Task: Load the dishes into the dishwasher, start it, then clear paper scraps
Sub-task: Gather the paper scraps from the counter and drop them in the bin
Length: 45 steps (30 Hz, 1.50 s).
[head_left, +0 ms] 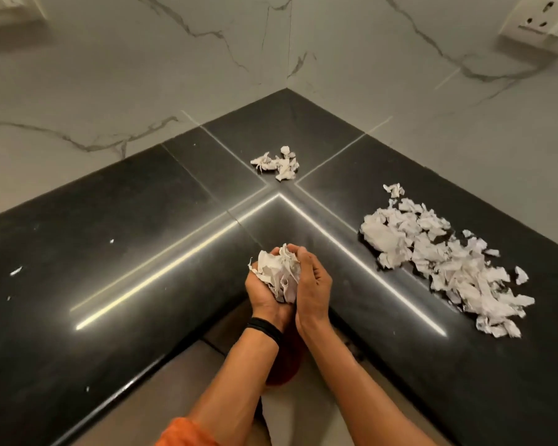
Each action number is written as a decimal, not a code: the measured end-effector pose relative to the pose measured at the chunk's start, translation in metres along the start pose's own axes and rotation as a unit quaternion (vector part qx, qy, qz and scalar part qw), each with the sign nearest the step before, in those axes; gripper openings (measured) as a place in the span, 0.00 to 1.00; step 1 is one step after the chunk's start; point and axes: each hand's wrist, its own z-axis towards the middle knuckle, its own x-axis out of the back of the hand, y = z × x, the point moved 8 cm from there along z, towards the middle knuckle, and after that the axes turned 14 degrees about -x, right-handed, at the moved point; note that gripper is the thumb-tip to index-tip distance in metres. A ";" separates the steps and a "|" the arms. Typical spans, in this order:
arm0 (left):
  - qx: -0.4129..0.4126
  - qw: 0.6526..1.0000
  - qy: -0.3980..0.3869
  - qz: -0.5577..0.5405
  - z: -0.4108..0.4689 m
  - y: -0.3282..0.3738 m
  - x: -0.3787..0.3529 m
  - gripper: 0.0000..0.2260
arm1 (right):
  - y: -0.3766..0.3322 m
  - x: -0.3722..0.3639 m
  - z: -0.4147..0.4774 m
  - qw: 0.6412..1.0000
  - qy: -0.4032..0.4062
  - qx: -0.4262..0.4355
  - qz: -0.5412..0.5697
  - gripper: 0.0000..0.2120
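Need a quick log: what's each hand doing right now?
Left hand: holds the paper scraps, fingers curled.
Right hand: holds the same paper scraps.

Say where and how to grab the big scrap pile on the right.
Scoop the big scrap pile inward from its two long sides, starting at the thicker far end: it is a loose strip of torn pieces, so pinching likely lifts few.

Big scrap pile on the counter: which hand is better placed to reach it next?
Probably the right hand: it sits nearer the big pile, while the left hand is farther. Both cup a scrap bundle, which must go first.
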 end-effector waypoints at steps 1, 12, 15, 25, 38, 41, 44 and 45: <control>-0.004 1.000 0.005 0.003 -0.014 -0.003 0.008 0.17 | 0.008 0.009 -0.010 1.000 0.001 -0.006 -0.001 0.12; 0.012 0.983 0.155 0.096 -0.077 -0.022 0.128 0.16 | 0.105 0.073 -0.059 0.991 0.063 -0.115 -0.030 0.07; 0.039 0.968 0.200 0.144 -0.064 -0.036 0.191 0.16 | 0.161 0.091 -0.044 0.982 0.098 -0.158 -0.036 0.07; 0.061 0.943 0.244 0.217 0.036 -0.103 0.433 0.23 | 0.400 0.160 0.070 0.947 0.179 -0.265 -0.003 0.09; 0.091 0.954 0.190 0.215 0.103 -0.152 0.536 0.27 | 0.523 0.207 0.140 0.921 0.206 -0.323 0.065 0.19; 0.087 0.955 0.183 0.219 0.102 -0.149 0.527 0.26 | 0.526 0.207 0.139 0.919 0.210 -0.328 0.070 0.19; 0.086 0.950 0.192 0.229 0.097 -0.145 0.520 0.26 | 0.526 0.206 0.139 0.915 0.214 -0.335 0.074 0.17; 0.087 0.950 0.193 0.231 0.097 -0.144 0.521 0.25 | 0.527 0.205 0.139 0.914 0.216 -0.335 0.074 0.17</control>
